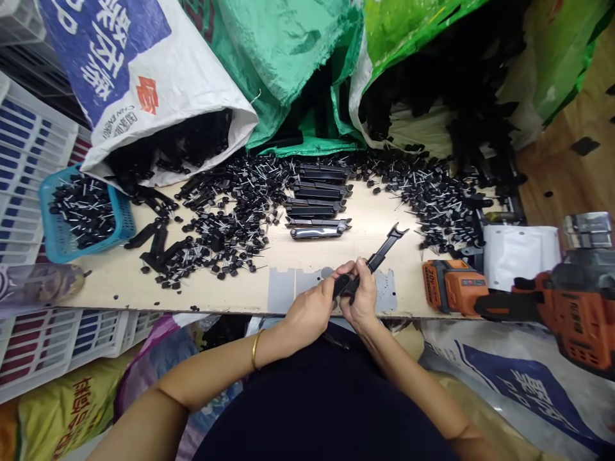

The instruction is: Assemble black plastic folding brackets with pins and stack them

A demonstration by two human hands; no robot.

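Both hands meet at the near edge of a wooden board point(365, 227). My left hand point(312, 310) and my right hand point(361, 299) together grip the near end of a long black plastic bar point(382, 251). Its forked far end points up and to the right over the board. A gold bangle circles my left wrist. Just behind the hands, a grey metal plate point(288, 288) lies flat on the board. Further back sits a stack of similar black bars point(317, 198).
Heaps of small black knobs with metal pins point(230, 211) cover the board's middle and right. More fill a blue basket point(60, 240) at left. An orange cordless drill point(552, 301) lies at right. Woven sacks point(144, 83) of black parts line the back. White crates stand at left.
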